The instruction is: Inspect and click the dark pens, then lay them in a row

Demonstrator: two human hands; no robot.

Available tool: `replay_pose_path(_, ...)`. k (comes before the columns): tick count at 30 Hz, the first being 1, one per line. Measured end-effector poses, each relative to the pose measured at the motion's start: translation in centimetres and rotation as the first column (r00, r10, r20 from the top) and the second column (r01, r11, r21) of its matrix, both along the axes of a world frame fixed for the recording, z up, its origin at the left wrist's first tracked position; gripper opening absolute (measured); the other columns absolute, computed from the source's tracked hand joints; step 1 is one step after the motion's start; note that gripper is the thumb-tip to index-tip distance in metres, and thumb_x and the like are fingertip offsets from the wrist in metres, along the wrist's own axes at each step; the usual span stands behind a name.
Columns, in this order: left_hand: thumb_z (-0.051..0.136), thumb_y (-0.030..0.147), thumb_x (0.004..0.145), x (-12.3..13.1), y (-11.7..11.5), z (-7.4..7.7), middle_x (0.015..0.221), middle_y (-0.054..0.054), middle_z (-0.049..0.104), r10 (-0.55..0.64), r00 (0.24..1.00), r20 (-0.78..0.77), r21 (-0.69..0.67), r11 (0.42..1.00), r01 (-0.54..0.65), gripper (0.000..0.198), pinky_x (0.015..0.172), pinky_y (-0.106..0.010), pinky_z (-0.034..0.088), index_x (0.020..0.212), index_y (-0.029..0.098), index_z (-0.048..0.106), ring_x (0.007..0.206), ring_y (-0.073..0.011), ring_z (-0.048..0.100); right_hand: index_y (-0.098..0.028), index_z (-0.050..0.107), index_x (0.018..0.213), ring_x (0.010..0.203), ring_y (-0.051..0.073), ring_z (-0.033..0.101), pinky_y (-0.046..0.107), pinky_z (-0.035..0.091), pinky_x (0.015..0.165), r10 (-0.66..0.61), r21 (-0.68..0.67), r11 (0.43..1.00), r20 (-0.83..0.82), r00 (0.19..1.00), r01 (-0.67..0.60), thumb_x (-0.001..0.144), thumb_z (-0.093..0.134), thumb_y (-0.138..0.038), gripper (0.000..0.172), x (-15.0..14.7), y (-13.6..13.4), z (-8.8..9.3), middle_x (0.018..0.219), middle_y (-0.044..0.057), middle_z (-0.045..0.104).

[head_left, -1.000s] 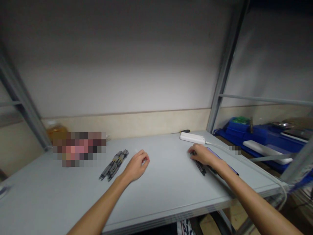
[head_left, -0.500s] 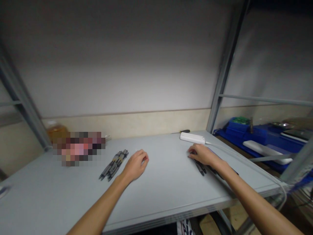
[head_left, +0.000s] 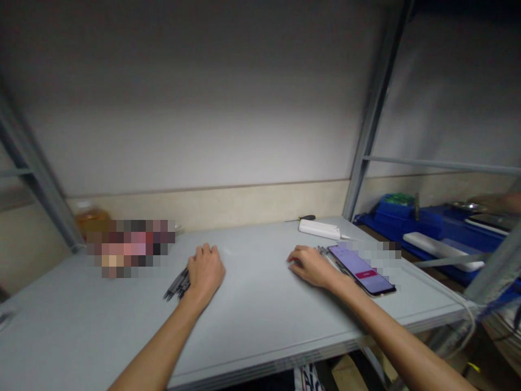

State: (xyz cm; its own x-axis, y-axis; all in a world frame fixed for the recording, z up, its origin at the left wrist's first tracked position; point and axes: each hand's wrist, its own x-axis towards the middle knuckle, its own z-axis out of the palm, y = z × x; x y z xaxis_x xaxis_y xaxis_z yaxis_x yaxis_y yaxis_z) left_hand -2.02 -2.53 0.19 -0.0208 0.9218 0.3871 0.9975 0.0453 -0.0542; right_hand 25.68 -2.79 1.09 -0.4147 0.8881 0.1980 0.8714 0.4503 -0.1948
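Several grey-black pens [head_left: 176, 286] lie in a bundle on the left of the table. My left hand [head_left: 206, 271] is over their upper ends, its fingers bent down and its fingertips hidden behind the back of the hand. On the right, my right hand [head_left: 311, 265] is low over the table with its fingers curled in toward the thumb. Anything small between them cannot be made out. Beside that hand lie more pens [head_left: 325, 252], mostly covered by the hand and forearm. A phone [head_left: 358, 266] with a lit screen lies against these pens.
A white power strip [head_left: 319, 229] with a cable and a screwdriver [head_left: 305, 218] lie at the back of the grey table [head_left: 252, 331]. A blurred-out pile [head_left: 130, 247] and a bottle [head_left: 93, 220] stand back left. Metal posts [head_left: 374, 119] rise at both sides; blue bins [head_left: 393, 212] are beyond.
My left hand has moved left onto the left pens, covering their upper ends. My right hand has shifted left, off the right pens, and the phone beside them now shows.
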Motion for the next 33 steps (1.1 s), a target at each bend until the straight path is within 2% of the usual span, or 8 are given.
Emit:
replay_pose_path(5,0.034,0.009,0.078,-0.3,0.4,-0.4,0.099,-0.018,0.054,-0.018,1.0,-0.004,-0.06,0.998,0.018,0.03,0.071,-0.037,0.042,0.096,0.007,0.058,0.094,-0.0283,0.051,-0.016,0.065,0.092,0.09,0.019,0.055,0.027,0.037,0.082,0.043,0.022,0.999,-0.014,0.999,-0.042,0.08,0.049,-0.025,0.022,-0.8,0.1,-0.6,0.094,0.009,0.06)
replay_pose_path(10,0.037,0.009,0.079,-0.1,0.6,-0.4,0.096,-0.016,0.056,-0.119,0.992,0.045,-0.053,0.991,0.121,0.028,0.079,-0.035,0.039,0.096,0.009,0.059,0.094,-0.0251,0.051,-0.016,0.065,0.091,0.091,0.019,0.054,0.027,0.037,0.082,0.058,0.033,0.998,-0.027,0.998,-0.057,0.081,0.048,-0.023,0.021,-2.0,0.0,-0.6,0.093,0.009,0.06)
replay_pose_path(18,0.042,0.016,0.08,0.8,0.2,-0.5,0.102,-0.016,0.055,-0.174,0.982,0.071,0.011,0.985,0.174,0.023,0.082,-0.043,0.036,0.088,0.012,0.063,0.102,-0.0292,0.043,-0.016,0.066,0.09,0.089,0.019,0.054,0.028,0.037,0.08,0.111,0.039,0.993,-0.047,0.993,-0.109,0.08,0.05,-0.021,0.019,-4.3,-0.2,-0.5,0.093,0.009,0.06)
replay_pose_path(20,0.044,0.017,0.08,1.2,0.2,-0.8,0.096,-0.013,0.057,-0.316,0.929,0.191,0.017,0.948,0.319,0.021,0.082,-0.041,0.037,0.086,0.014,0.064,0.098,-0.026,0.047,-0.017,0.065,0.093,0.09,0.019,0.053,0.028,0.036,0.08,0.135,0.053,0.99,-0.072,0.988,-0.131,0.08,0.051,-0.022,0.02,-5.0,0.0,-0.8,0.092,0.009,0.06)
replay_pose_path(23,0.047,0.019,0.081,2.2,0.3,-1.4,0.083,-0.007,0.059,-0.553,0.696,0.458,0.049,0.798,0.601,0.019,0.077,-0.031,0.041,0.084,0.017,0.065,0.082,-0.0176,0.054,-0.017,0.062,0.101,0.089,0.019,0.052,0.029,0.036,0.079,0.15,0.086,0.986,-0.105,0.983,-0.141,0.081,0.054,-0.028,0.025,-6.1,0.1,-1.5,0.093,0.008,0.059)
replay_pose_path(26,0.05,0.018,0.077,3.2,0.4,-1.6,0.072,-0.003,0.059,-0.564,0.54,0.625,0.126,0.756,0.643,0.013,0.065,-0.025,0.043,0.077,0.016,0.063,0.067,-0.0132,0.053,-0.019,0.061,0.105,0.089,0.02,0.05,0.03,0.036,0.078,0.2,0.122,0.975,-0.109,0.974,-0.186,0.081,0.054,-0.036,0.03,-7.0,0.1,-1.9,0.094,0.008,0.058)
replay_pose_path(30,0.048,0.014,0.075,3.8,0.2,-1.4,0.066,0.0,0.055,-0.525,0.475,0.706,0.18,0.782,0.597,0.01,0.06,-0.023,0.042,0.078,0.015,0.057,0.061,-0.0112,0.051,-0.019,0.065,0.096,0.088,0.018,0.05,0.029,0.036,0.077,0.27,0.129,0.958,-0.112,0.956,-0.255,0.084,0.052,-0.031,0.021,-7.4,0.1,-2.2,0.09,0.007,0.06)
replay_pose_path(33,0.05,0.016,0.074,3.5,0.1,-1.4,0.072,0.0,0.055,-0.56,0.516,0.648,0.191,0.775,0.602,0.013,0.065,-0.025,0.043,0.087,0.016,0.054,0.067,-0.0127,0.052,-0.017,0.066,0.089,0.085,0.017,0.051,0.028,0.037,0.077,0.259,0.125,0.962,-0.143,0.955,-0.242,0.083,0.053,-0.026,0.017,-6.8,0.5,-2.3,0.086,0.007,0.061)
